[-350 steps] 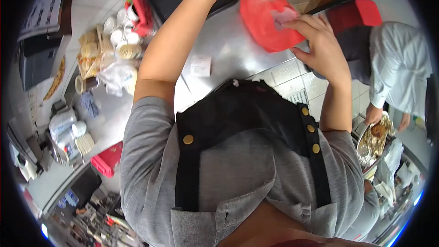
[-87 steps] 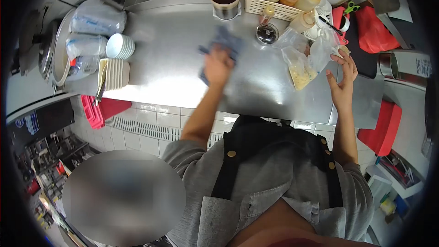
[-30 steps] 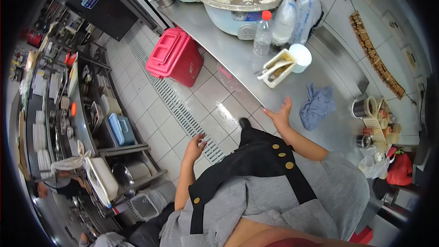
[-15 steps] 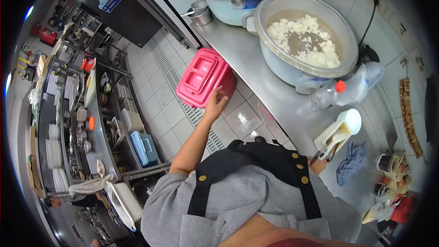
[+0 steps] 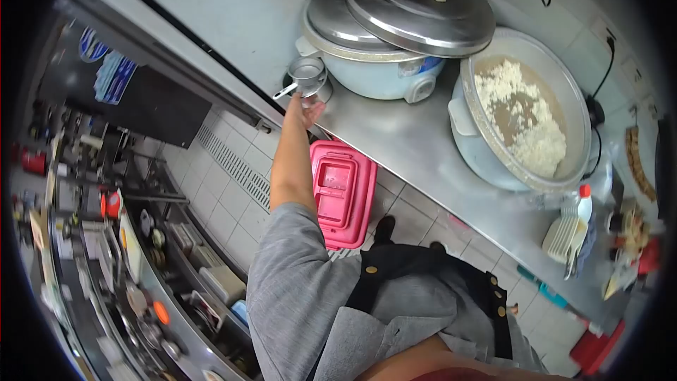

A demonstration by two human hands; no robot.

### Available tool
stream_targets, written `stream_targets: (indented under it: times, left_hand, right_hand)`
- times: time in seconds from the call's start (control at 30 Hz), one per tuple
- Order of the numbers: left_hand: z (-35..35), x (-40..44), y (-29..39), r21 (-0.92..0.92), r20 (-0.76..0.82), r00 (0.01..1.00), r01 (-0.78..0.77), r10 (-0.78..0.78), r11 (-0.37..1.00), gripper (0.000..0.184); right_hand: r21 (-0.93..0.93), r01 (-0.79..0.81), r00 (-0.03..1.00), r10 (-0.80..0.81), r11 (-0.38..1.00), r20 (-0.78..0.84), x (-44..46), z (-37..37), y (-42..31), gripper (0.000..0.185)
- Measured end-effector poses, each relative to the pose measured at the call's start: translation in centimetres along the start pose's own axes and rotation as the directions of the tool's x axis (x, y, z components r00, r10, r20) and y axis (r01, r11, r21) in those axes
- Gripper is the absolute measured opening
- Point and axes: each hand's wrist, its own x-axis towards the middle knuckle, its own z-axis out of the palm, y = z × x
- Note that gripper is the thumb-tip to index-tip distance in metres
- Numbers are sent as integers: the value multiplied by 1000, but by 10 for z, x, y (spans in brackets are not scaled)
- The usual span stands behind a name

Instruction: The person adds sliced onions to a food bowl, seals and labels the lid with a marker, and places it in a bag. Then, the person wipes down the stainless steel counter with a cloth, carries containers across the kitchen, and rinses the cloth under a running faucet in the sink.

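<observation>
Head view — and the left hand [image 5: 311, 111], held over the pink bin [image 5: 362, 204] half a second ago, has now been brought to the steel pot [image 5: 325, 90] near the counter [image 5: 405, 130] edge, just beside the lidded cooker [image 5: 377, 74]. The fingers are seen half curled, neither wide nor clenched; whether the pot is gripped cannot be told. Attention, it seems, is now drawn to that pot, topped by a handled metal cup [image 5: 308, 69]. The right hand [image 5: 513, 308] is barely shown — its state cannot be told.
</observation>
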Motion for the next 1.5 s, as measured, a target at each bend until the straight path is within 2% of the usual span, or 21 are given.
stream_targets:
  times: [0.03,0.1,0.17,0.23,0.4,0.43,0.5,0.6,0.63,0.67,0.8,0.87,0.97,1.0,1.03,1.07,1.13,1.3,1.33,1.37,1.5]
  left_hand:
    - [-5,18,10,-37,74,995,71,-68,997,56]
    - [5,18,21,-42,14,990,141,-141,989,51]
    - [2,33,25,-2,16,985,173,-173,985,47]
    - [2,46,24,-187,-36,987,149,-159,971,46]
    - [-24,29,7,-142,25,978,208,-207,968,36]
    - [-25,8,-1,-76,8,989,145,-145,986,36]
    - [-47,-7,-14,-45,56,971,235,-232,971,36]
    - [-69,-58,-46,-76,135,969,217,-205,973,39]
    - [-77,-68,-63,-76,197,952,254,-235,964,41]
    - [-52,-115,-75,-116,132,940,329,-313,937,43]
    - [-67,-149,-134,201,96,874,452,-477,869,40]
    - [-53,-188,-175,290,108,871,433,-479,853,40]
    - [-21,-244,-236,361,144,854,426,-501,830,40]
    - [-14,-255,-255,383,122,853,432,-508,817,40]
    - [-2,-275,-272,402,98,852,438,-514,804,40]
    - [16,-295,-285,459,114,821,456,-559,762,34]
    - [37,-318,-319,470,115,788,493,-605,732,31]
    - [83,-330,-385,682,183,702,414,-689,603,22]
    - [105,-350,-395,728,185,756,325,-629,604,22]
    - [117,-350,-405,756,192,734,313,-652,575,24]
    - [164,-342,-439,849,188,656,266,-731,456,28]
  right_hand:
    - [45,8,997,-12,999,77,-18,5,2,72]
    - [77,168,977,-176,983,118,-23,53,32,72]
    - [128,258,961,-240,958,-138,-51,29,0,71]
    - [174,125,989,-136,977,53,-68,-47,-50,70]
    - [341,96,995,-85,935,-46,-51,-63,-81,72]
    - [343,86,996,-78,935,-39,-45,-61,-85,72]
    - [486,83,995,-48,870,-83,-28,-56,-89,76]
    - [637,225,964,-72,737,-257,8,-16,-87,91]
    - [677,210,968,-52,706,-246,19,-17,-96,97]
    - [725,180,977,-34,665,-212,21,-52,-113,101]
    - [820,164,970,60,548,-234,76,-70,-132,128]
    - [857,294,927,93,423,-364,108,-75,-137,127]
    - [878,237,953,78,415,-294,143,-86,-142,112]
    - [987,125,989,67,102,-133,154,-79,-145,101]
    - [996,61,998,36,-64,-58,163,-77,-146,96]
    - [974,-15,1000,5,-225,16,171,-79,-148,92]
    - [919,54,999,25,-392,-48,172,-84,-147,83]
    - [901,36,999,28,-433,-26,176,-75,-142,73]
    - [943,93,995,48,-320,-82,177,-72,-140,70]
    - [969,146,989,64,-199,-136,177,-74,-136,66]
    - [939,154,987,97,-308,-130,173,-80,-119,61]
